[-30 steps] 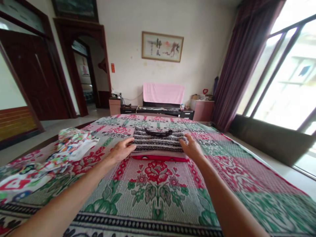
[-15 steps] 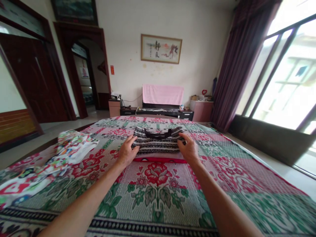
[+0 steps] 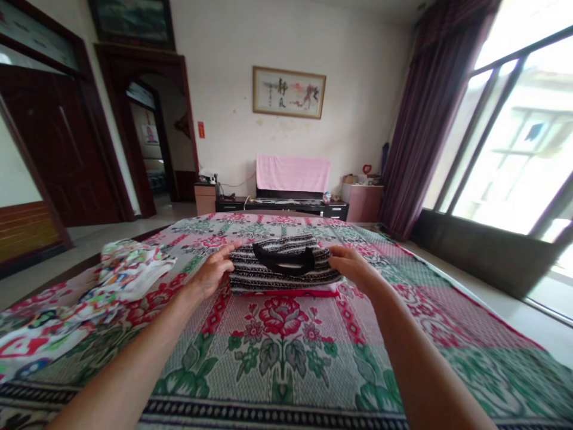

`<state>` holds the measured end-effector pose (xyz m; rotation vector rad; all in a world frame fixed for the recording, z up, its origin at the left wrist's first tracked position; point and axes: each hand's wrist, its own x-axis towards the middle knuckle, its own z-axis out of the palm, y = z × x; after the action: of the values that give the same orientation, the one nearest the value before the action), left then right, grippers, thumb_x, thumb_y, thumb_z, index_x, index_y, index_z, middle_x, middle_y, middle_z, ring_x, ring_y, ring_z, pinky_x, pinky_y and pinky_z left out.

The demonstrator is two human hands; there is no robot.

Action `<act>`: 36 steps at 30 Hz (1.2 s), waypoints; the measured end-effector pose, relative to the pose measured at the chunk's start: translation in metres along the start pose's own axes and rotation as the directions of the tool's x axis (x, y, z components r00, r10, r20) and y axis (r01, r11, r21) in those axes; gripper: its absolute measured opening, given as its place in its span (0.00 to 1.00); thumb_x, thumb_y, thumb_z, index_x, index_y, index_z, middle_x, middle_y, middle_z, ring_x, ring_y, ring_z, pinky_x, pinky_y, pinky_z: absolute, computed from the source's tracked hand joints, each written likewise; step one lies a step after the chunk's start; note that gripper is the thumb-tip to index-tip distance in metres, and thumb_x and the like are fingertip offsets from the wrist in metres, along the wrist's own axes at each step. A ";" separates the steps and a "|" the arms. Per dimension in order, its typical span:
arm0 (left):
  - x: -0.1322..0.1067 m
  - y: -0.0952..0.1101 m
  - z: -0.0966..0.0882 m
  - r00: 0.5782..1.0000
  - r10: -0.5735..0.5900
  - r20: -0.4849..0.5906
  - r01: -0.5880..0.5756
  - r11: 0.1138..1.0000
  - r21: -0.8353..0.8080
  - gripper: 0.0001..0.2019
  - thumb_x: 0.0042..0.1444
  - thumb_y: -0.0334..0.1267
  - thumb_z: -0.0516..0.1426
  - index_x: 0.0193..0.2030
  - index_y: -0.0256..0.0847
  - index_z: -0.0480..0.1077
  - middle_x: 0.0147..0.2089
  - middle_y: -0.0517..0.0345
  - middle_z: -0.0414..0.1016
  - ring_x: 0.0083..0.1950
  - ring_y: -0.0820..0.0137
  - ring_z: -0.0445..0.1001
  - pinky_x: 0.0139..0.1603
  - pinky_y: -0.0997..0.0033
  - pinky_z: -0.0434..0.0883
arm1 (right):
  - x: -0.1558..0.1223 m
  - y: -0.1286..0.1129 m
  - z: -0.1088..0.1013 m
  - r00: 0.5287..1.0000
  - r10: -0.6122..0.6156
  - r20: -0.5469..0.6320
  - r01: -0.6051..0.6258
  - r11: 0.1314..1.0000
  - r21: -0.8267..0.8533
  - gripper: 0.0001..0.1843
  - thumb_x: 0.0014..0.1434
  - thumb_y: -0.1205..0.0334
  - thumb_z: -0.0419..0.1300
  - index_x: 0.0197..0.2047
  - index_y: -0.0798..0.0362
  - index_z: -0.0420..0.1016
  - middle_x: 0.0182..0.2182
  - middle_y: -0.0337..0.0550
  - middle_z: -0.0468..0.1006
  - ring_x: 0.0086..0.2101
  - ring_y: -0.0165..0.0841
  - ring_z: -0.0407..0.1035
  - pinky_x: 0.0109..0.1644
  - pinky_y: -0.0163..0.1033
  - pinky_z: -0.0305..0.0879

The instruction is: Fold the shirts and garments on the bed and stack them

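Note:
A folded black-and-white striped knit top with a black neckband lies in the middle of the bed-like surface. Its neckband faces up. My left hand pinches its left edge, the index finger stretched along the top. At the opposite edge my right hand grips the cloth between thumb and fingers, partly hidden from view. Beneath the top, a strip of folded red cloth shows along the front.
A floral spread in red, green and white covers the surface. To the left lies a crumpled white garment with a colourful print. Beyond the far edge stand a low black cabinet and a screen draped with a pink cloth.
The striped top's neckband side has come down toward me, so it lies flatter and covers more of the red cloth. My hands have moved slightly apart with its edges.

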<state>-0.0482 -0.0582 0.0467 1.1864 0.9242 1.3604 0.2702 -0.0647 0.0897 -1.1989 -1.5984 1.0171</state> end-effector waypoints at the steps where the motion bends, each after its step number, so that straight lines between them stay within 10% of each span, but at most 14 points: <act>1: -0.001 0.000 0.000 1.000 -0.015 0.019 0.014 1.000 0.016 0.35 0.35 0.28 0.57 0.56 0.39 0.66 0.38 0.56 0.78 0.35 0.67 0.75 0.37 0.68 0.71 | -0.004 -0.004 -0.004 0.996 0.007 0.086 -0.004 0.999 -0.037 0.16 0.43 0.64 0.55 0.35 0.55 0.77 0.23 0.39 0.76 0.26 0.31 0.68 0.30 0.34 0.63; 9: -0.002 0.005 0.012 0.994 0.110 -0.011 -0.098 0.924 0.369 0.23 0.43 0.46 0.62 0.46 0.39 0.72 0.34 0.58 0.76 0.35 0.67 0.73 0.37 0.71 0.67 | -0.015 -0.025 0.002 0.970 0.031 0.242 0.051 0.944 -0.326 0.19 0.52 0.45 0.58 0.39 0.50 0.77 0.29 0.41 0.78 0.26 0.30 0.69 0.30 0.36 0.64; 15: 0.001 0.010 0.013 0.934 0.355 0.048 -0.252 0.558 0.790 0.16 0.49 0.48 0.54 0.17 0.41 0.65 0.17 0.65 0.58 0.22 0.74 0.59 0.25 0.75 0.55 | -0.012 -0.018 0.027 0.930 -0.144 0.337 0.295 0.842 -0.453 0.13 0.47 0.50 0.63 0.33 0.49 0.79 0.25 0.36 0.75 0.25 0.27 0.63 0.28 0.32 0.58; 22: 0.001 0.033 0.006 0.881 0.412 0.231 -0.328 0.184 0.927 0.17 0.54 0.44 0.48 0.18 0.41 0.65 0.34 0.56 0.75 0.39 0.69 0.71 0.41 0.75 0.65 | -0.010 -0.020 0.035 0.931 -0.162 0.328 0.321 0.792 -0.519 0.14 0.54 0.60 0.51 0.20 0.54 0.69 0.16 0.33 0.59 0.20 0.24 0.51 0.24 0.33 0.46; 26: -0.009 0.050 0.011 0.910 0.392 0.135 -0.159 0.029 0.987 0.15 0.55 0.43 0.48 0.33 0.42 0.74 0.37 0.52 0.77 0.42 0.65 0.74 0.43 0.71 0.66 | -0.009 -0.021 0.035 0.948 -0.163 0.275 0.284 0.825 -0.489 0.14 0.55 0.59 0.51 0.23 0.54 0.70 0.17 0.34 0.60 0.20 0.24 0.52 0.23 0.32 0.47; 30: -0.026 0.065 0.033 0.934 0.356 -0.039 -0.005 0.121 0.993 0.21 0.53 0.50 0.52 0.48 0.41 0.72 0.27 0.55 0.77 0.32 0.64 0.75 0.36 0.70 0.67 | -0.009 -0.022 0.037 0.961 -0.162 0.224 0.251 0.849 -0.465 0.14 0.54 0.59 0.52 0.20 0.54 0.69 0.16 0.34 0.59 0.21 0.25 0.51 0.23 0.33 0.47; 36: -0.028 0.039 0.056 1.000 0.006 -0.012 0.006 0.592 0.806 0.41 0.49 0.55 0.57 0.65 0.34 0.54 0.22 0.58 0.75 0.17 0.70 0.70 0.22 0.74 0.64 | -0.010 -0.025 0.044 0.960 -0.128 0.248 0.202 0.931 -0.304 0.12 0.56 0.58 0.53 0.27 0.52 0.75 0.18 0.34 0.65 0.20 0.24 0.54 0.22 0.31 0.49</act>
<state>-0.0035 -0.0966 0.0919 1.8514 1.6548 0.9185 0.2235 -0.0841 0.0986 -1.1684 -2.0739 0.8206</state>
